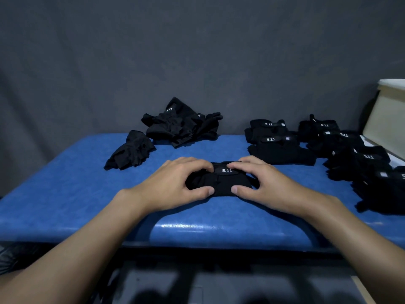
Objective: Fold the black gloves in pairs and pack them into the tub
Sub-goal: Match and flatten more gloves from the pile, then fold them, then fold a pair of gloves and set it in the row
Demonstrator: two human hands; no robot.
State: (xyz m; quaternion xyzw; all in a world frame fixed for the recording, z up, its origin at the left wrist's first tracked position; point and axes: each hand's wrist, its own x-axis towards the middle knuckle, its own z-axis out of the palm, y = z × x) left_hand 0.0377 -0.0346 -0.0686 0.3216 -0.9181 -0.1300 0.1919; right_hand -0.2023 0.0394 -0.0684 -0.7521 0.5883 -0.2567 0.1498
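A folded pair of black gloves (221, 181) with a white "5.11" mark lies on the blue table (76, 194) at the centre. My left hand (175, 183) grips its left end and my right hand (263, 183) grips its right end, thumbs on the near edge. A loose heap of unfolded gloves (179, 123) lies at the back centre. One crumpled glove (131, 150) lies apart at its left. Folded pairs (278, 141) are stacked at the right, with further pairs (361, 163) toward the right edge. No tub can be made out.
A grey cloth backdrop (197, 51) hangs behind the table. A beige and white box-like object (390, 115) stands at the far right edge. The table's front edge runs just below my forearms.
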